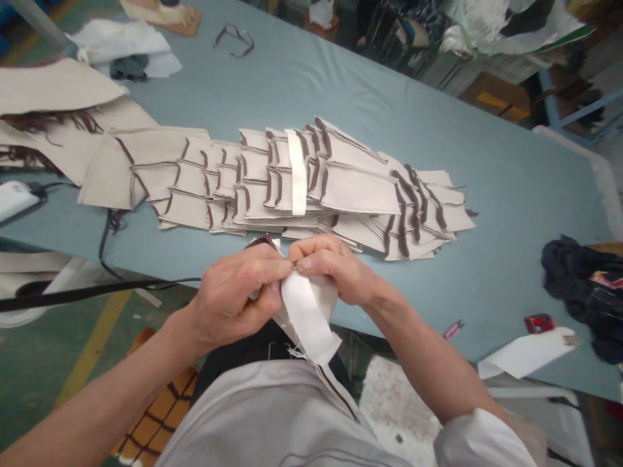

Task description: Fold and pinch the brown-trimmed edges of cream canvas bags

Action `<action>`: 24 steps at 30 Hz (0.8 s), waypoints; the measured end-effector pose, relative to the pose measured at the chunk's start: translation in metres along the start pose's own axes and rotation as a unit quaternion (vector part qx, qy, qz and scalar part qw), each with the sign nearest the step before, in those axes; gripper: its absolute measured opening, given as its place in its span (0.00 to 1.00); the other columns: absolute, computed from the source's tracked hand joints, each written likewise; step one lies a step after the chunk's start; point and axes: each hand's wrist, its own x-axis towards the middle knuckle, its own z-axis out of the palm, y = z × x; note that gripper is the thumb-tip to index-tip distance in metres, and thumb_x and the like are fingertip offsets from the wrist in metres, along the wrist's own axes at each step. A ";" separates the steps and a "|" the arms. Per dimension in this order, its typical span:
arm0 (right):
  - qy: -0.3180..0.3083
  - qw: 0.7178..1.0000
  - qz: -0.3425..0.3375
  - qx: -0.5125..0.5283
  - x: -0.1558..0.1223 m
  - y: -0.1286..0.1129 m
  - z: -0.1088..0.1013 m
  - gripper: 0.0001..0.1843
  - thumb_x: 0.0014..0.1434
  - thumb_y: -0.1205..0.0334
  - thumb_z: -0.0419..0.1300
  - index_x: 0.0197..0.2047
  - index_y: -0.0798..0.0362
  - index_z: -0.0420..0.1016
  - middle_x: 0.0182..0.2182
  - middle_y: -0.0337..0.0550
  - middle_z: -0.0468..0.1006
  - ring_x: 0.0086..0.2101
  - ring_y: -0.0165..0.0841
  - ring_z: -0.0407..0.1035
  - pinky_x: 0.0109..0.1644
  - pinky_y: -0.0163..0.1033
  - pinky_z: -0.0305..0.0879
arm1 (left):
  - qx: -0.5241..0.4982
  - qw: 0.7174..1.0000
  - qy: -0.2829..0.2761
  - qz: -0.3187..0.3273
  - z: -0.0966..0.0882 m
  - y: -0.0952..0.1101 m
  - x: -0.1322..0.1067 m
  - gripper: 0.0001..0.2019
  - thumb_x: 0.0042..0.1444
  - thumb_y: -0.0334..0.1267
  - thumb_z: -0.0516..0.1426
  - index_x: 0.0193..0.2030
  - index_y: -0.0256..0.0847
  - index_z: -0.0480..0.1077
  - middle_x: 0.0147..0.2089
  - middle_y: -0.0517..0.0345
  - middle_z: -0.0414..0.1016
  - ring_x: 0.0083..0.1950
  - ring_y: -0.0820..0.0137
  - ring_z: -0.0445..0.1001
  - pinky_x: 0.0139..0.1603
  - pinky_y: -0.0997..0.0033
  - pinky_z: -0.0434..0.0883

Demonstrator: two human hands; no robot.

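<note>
My left hand and right hand pinch the white strip at its upper end; it hangs below my grip (stacked panels lie just beyond) and could skew if either pinch slackens.

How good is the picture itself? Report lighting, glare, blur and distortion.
Head view: lighting looks mostly even, shadows soft; the white strip between the left hand and right hand is bright, its detail nearly washed out; the blue-green tabletop has faint pale sheen along its creases; the top-right clutter looks soft; the outer areas seem stretched.
</note>
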 end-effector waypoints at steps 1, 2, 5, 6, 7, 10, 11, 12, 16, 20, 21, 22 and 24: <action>0.002 1.000 0.001 -0.002 0.000 -0.001 0.000 0.10 0.54 0.56 0.60 0.26 0.52 0.68 0.20 0.29 0.61 0.20 0.25 0.50 0.23 0.33 0.47 | -0.006 1.000 0.022 -0.003 0.003 -0.002 -0.003 0.12 0.60 0.23 0.56 0.43 0.43 0.76 0.38 0.55 0.82 0.38 0.68 0.81 0.39 0.69 0.78; 0.000 1.000 -0.002 -0.011 -0.001 -0.003 0.001 0.11 0.54 0.56 0.61 0.26 0.52 0.67 0.20 0.29 0.61 0.21 0.25 0.50 0.23 0.33 0.47 | -0.020 0.999 0.044 -0.014 0.005 -0.003 -0.006 0.14 0.60 0.23 0.57 0.47 0.44 0.75 0.39 0.56 0.82 0.37 0.69 0.81 0.39 0.70 0.77; -0.003 0.995 -0.038 -0.095 -0.007 -0.015 0.001 0.10 0.55 0.57 0.60 0.27 0.52 0.67 0.21 0.30 0.62 0.23 0.25 0.53 0.24 0.33 0.49 | -0.101 0.988 0.070 -0.090 0.004 -0.001 -0.009 0.17 0.59 0.27 0.60 0.54 0.44 0.73 0.44 0.56 0.81 0.37 0.70 0.80 0.36 0.73 0.76; 0.005 0.989 -0.056 -0.140 -0.009 -0.020 0.001 0.09 0.55 0.59 0.60 0.27 0.52 0.67 0.22 0.31 0.62 0.23 0.25 0.54 0.25 0.33 0.50 | -0.130 0.982 0.052 -0.124 0.000 0.000 -0.008 0.15 0.60 0.29 0.59 0.53 0.43 0.73 0.44 0.56 0.80 0.37 0.69 0.79 0.36 0.73 0.76; 0.017 0.979 -0.075 -0.189 -0.012 -0.024 0.001 0.07 0.54 0.61 0.59 0.26 0.52 0.67 0.22 0.31 0.62 0.24 0.25 0.54 0.26 0.33 0.50 | -0.150 0.976 0.020 -0.159 -0.005 0.002 -0.005 0.11 0.62 0.31 0.58 0.52 0.42 0.73 0.43 0.56 0.80 0.37 0.68 0.78 0.36 0.72 0.75; 0.045 0.937 -0.116 -0.325 -0.018 -0.029 0.003 0.05 0.54 0.67 0.56 0.27 0.53 0.69 0.23 0.31 0.64 0.25 0.25 0.56 0.29 0.34 0.50 | -0.146 0.961 -0.099 -0.211 -0.021 0.009 0.010 0.12 0.71 0.39 0.52 0.41 0.41 0.75 0.36 0.58 0.78 0.35 0.68 0.74 0.35 0.71 0.71; 0.049 0.923 -0.128 -0.359 -0.019 -0.028 0.004 0.05 0.54 0.68 0.56 0.27 0.53 0.70 0.23 0.32 0.65 0.25 0.25 0.56 0.30 0.35 0.50 | -0.139 0.959 -0.128 -0.213 -0.025 0.011 0.015 0.16 0.73 0.41 0.50 0.36 0.41 0.74 0.33 0.59 0.76 0.32 0.68 0.72 0.33 0.71 0.68; 0.053 0.910 -0.140 -0.386 -0.020 -0.028 0.006 0.06 0.55 0.69 0.56 0.28 0.53 0.71 0.23 0.32 0.67 0.25 0.25 0.57 0.31 0.35 0.50 | -0.133 0.957 -0.148 -0.211 -0.028 0.013 0.020 0.19 0.74 0.43 0.49 0.32 0.41 0.72 0.30 0.60 0.73 0.30 0.69 0.69 0.32 0.71 0.66; 0.070 0.875 -0.180 -0.445 -0.021 -0.024 0.009 0.07 0.57 0.68 0.57 0.29 0.54 0.75 0.24 0.34 0.71 0.27 0.27 0.61 0.34 0.36 0.52 | -0.113 0.963 -0.173 -0.176 -0.031 0.015 0.029 0.20 0.72 0.42 0.50 0.26 0.43 0.63 0.23 0.66 0.60 0.25 0.72 0.59 0.27 0.71 0.58; 0.054 0.901 -0.148 -0.404 -0.023 -0.026 0.009 0.06 0.59 0.67 0.58 0.31 0.54 0.76 0.25 0.34 0.73 0.27 0.26 0.62 0.34 0.35 0.54 | -0.065 0.976 -0.171 -0.121 -0.030 0.014 0.028 0.15 0.69 0.37 0.52 0.29 0.43 0.65 0.23 0.67 0.63 0.24 0.74 0.61 0.27 0.72 0.58; 0.040 0.916 -0.133 -0.377 -0.023 -0.027 0.008 0.06 0.59 0.67 0.59 0.31 0.54 0.76 0.25 0.33 0.72 0.27 0.26 0.61 0.33 0.34 0.54 | -0.060 0.977 -0.170 -0.110 -0.030 0.014 0.027 0.14 0.69 0.36 0.52 0.29 0.42 0.65 0.24 0.67 0.64 0.24 0.74 0.62 0.27 0.72 0.58; 0.023 0.930 -0.120 -0.347 -0.023 -0.027 0.007 0.06 0.59 0.66 0.59 0.32 0.54 0.75 0.24 0.33 0.70 0.26 0.25 0.60 0.32 0.34 0.54 | -0.059 0.979 -0.170 -0.101 -0.030 0.013 0.026 0.14 0.69 0.36 0.52 0.30 0.42 0.66 0.24 0.67 0.65 0.24 0.74 0.62 0.27 0.73 0.59; -0.013 0.953 -0.097 -0.285 -0.021 -0.026 0.004 0.09 0.63 0.61 0.59 0.31 0.54 0.72 0.24 0.31 0.66 0.26 0.25 0.57 0.30 0.33 0.52 | -0.058 0.980 -0.166 -0.093 -0.029 0.013 0.024 0.13 0.69 0.36 0.52 0.30 0.42 0.66 0.24 0.66 0.66 0.24 0.74 0.63 0.27 0.73 0.59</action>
